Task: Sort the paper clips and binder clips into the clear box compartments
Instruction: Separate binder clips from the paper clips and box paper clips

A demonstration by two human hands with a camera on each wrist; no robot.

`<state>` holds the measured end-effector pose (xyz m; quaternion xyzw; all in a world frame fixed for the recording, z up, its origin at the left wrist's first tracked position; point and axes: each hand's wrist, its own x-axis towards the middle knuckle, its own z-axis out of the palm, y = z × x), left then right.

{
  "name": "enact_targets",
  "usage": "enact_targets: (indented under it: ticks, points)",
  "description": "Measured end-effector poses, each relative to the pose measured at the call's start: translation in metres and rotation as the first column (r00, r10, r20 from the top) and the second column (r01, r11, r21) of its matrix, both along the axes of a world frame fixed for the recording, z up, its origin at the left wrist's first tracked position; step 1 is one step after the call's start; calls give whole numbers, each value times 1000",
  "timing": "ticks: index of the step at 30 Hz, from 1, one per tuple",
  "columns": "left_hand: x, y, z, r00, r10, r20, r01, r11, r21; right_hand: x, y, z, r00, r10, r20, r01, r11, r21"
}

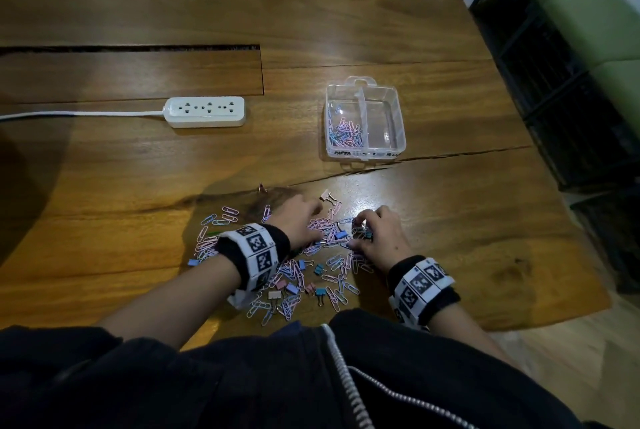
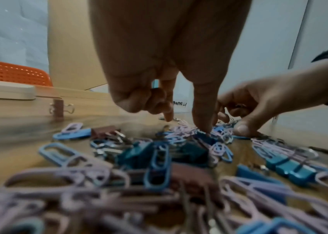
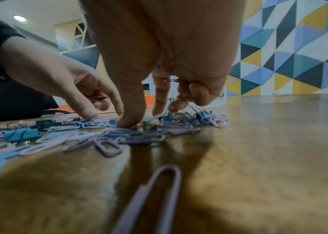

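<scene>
The clear box (image 1: 398,116) stands on the wooden table beyond my hands; its left compartment holds pink and blue paper clips (image 1: 344,134), its right one is bare. A pile of paper clips and binder clips (image 1: 304,272) lies near the front edge. My left hand (image 1: 306,224) touches the pile with thumb and forefinger (image 2: 204,126), its other fingers curled in; what they hold is hidden. My right hand (image 1: 370,231) presses its thumb (image 3: 129,121) on the pile while its curled fingers grip binder clips (image 3: 198,110).
A white power strip (image 1: 206,112) with its cord lies to the left of the box. A white binder clip (image 1: 327,197) and a brown one (image 2: 59,109) sit apart beyond the pile. A crack runs across the table between pile and box. The table's edge curves at the right.
</scene>
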<state>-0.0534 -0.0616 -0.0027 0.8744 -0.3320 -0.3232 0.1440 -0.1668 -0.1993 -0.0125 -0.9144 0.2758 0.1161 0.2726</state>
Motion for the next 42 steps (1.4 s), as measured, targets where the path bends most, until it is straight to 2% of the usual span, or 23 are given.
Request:
enact_targets:
  ticks: [4,6,10,13,17,19,20,22,24,26,29,31,33,37,39,42]
  points:
    - [-6,-9,-1,980,-94,177,85,995,61,2,3,1,997,77,-2,-77,997,-30]
    - [-7,-11,-2,968,-135,213,121,990,77,3,3,0,991,126,-36,-128,990,-54]
    - [-13,-13,-6,955,-212,206,200,977,77,3,2,-3,983,178,-41,-181,982,-59]
    - [-13,-14,-6,963,-221,152,215,975,51,3,1,-1,991,135,-9,-135,991,9]
    - [-6,-10,-2,995,-75,-63,70,995,-69,3,-5,-1,999,29,23,-32,988,153]
    - [-1,-5,2,980,34,-196,-62,989,-136,1,-10,2,993,-111,48,87,933,350]
    - [2,-3,3,957,85,-276,-132,979,-153,0,-13,5,981,-188,49,144,874,465]
    - [8,1,6,867,168,-469,-269,950,-157,0,-20,15,959,-282,27,199,739,644]
    - [13,5,9,771,227,-596,-377,916,-139,6,-26,27,945,-328,11,205,615,762]
    - [16,8,10,666,275,-694,-480,869,-116,18,-31,41,936,-351,29,183,557,810]
    - [18,9,11,493,318,-810,-624,778,-75,50,-39,60,934,-348,78,153,589,794]
    - [18,10,13,430,331,-840,-682,729,-62,77,-45,68,923,-373,93,166,605,779]
    - [18,11,13,413,332,-848,-709,701,-70,102,-50,71,894,-434,112,205,619,758]
    - [24,13,18,431,363,-826,-720,691,-72,138,-53,63,850,-489,194,291,744,601]
    - [30,11,24,429,375,-822,-731,678,-73,146,-56,53,854,-485,185,326,778,537]
    - [41,4,30,441,362,-821,-738,667,-102,150,-60,42,861,-494,121,357,756,548]
